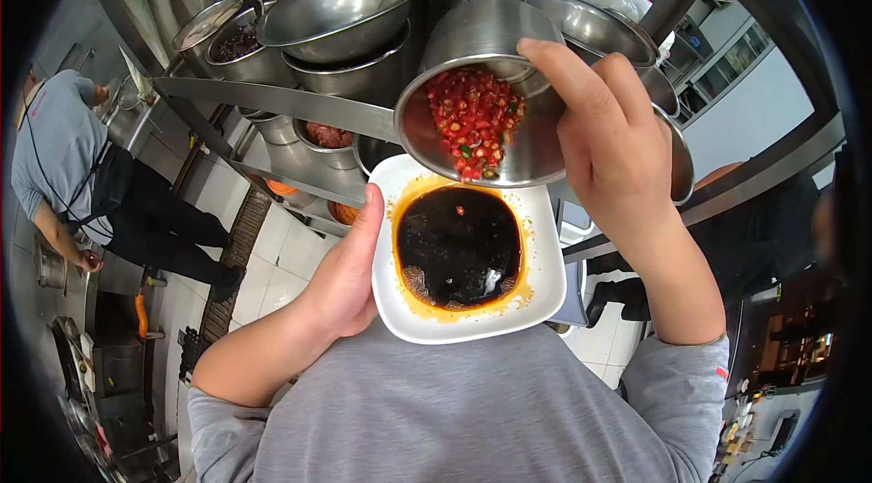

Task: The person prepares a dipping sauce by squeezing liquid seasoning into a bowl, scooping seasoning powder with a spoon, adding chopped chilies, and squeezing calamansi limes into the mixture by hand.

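A white square bowl [543, 301] of dark sauce, with an orange oily rim and one red piece floating in it, is held at its left edge by my left hand [350, 270]. Over the bowl's far side, my right hand [622, 133] grips a steel pot [486, 29] by its rim. The pot is tilted towards the bowl. Chopped red chillies [472, 120] with a few green bits lie inside it, some close to its lower lip.
A metal shelf [291, 102] ahead carries several steel bowls [350, 6], some stacked. Below, a bowl of meat [329, 134] stands on a lower shelf. At the left a person [82, 156] in grey stands by a counter. Another person's dark clothing [754, 238] shows at the right.
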Demonstrator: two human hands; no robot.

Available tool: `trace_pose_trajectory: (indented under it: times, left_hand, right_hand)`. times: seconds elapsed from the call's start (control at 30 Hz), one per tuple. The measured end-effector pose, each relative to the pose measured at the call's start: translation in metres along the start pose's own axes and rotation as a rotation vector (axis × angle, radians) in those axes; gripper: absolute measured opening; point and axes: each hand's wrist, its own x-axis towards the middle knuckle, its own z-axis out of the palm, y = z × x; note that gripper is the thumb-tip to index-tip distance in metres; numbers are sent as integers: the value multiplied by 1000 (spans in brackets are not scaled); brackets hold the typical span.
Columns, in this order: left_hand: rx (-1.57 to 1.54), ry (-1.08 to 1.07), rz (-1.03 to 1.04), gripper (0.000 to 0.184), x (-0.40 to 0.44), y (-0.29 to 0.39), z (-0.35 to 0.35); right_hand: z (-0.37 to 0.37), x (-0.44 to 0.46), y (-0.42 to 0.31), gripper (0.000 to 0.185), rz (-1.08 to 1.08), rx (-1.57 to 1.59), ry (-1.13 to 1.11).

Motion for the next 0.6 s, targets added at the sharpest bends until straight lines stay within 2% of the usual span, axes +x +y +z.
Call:
trace_pose_trajectory:
  times: [0.1, 0.2, 0.6]
  left_hand:
    - [-9, -21, 2, 70, -1, 1, -2]
    - [-12, -12, -10, 70, -1, 2, -3]
    - [-15, 2, 19, 69, -1, 0, -1]
  right_hand:
    - [0, 0, -1, 62, -29, 7, 78]
    - [3, -2, -4, 61, -5, -8, -40]
    - [-3, -2, 0, 56, -21, -51, -4]
